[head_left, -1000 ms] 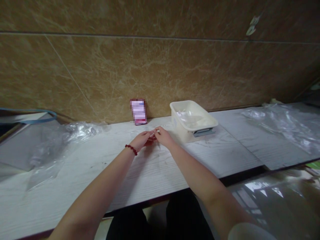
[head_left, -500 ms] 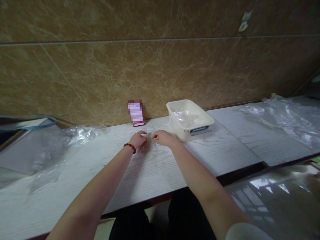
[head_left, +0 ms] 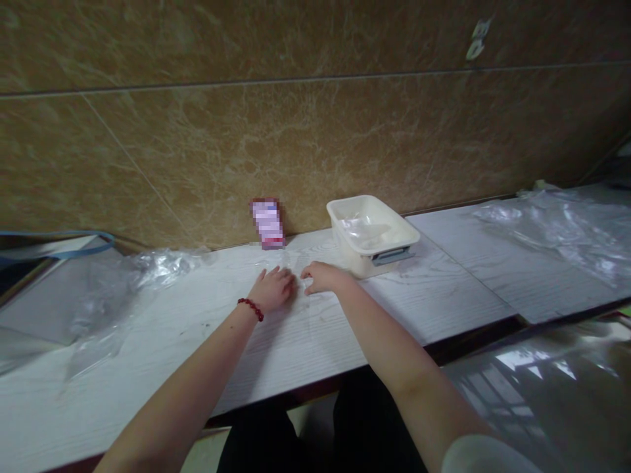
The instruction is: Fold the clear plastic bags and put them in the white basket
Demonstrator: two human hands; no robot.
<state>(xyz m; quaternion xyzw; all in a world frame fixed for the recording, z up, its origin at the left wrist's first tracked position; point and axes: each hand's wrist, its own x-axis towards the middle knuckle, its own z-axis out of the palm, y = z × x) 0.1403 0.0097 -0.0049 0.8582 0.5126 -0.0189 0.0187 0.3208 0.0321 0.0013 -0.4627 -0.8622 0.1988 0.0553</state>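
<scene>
My left hand (head_left: pixel 273 289), with a red bead bracelet (head_left: pixel 251 309) at the wrist, lies palm down with its fingers spread. Under and beside it is what looks like a thin clear plastic bag (head_left: pixel 308 315), lying flat and hard to make out against the white tabletop (head_left: pixel 276 368). Close by on the right, my right hand (head_left: pixel 323 277) is curved, thumb and forefinger apart over the clear film. Just behind it stands a cream plastic bin (head_left: pixel 351 253) with a grey latch and clear plastic inside.
A phone (head_left: pixel 269 223) with a lit screen leans on the brown tiled wall (head_left: pixel 207 151). Crumpled clear plastic (head_left: pixel 162 266) lies at left beside a white box (head_left: pixel 44 305) with a blue strap. More clear plastic sheeting (head_left: pixel 557 226) spreads over the right of the table.
My left hand has come down and toward me, its fingers opening from a curled shape to flat. My right hand's thumb and forefinger have moved apart.
</scene>
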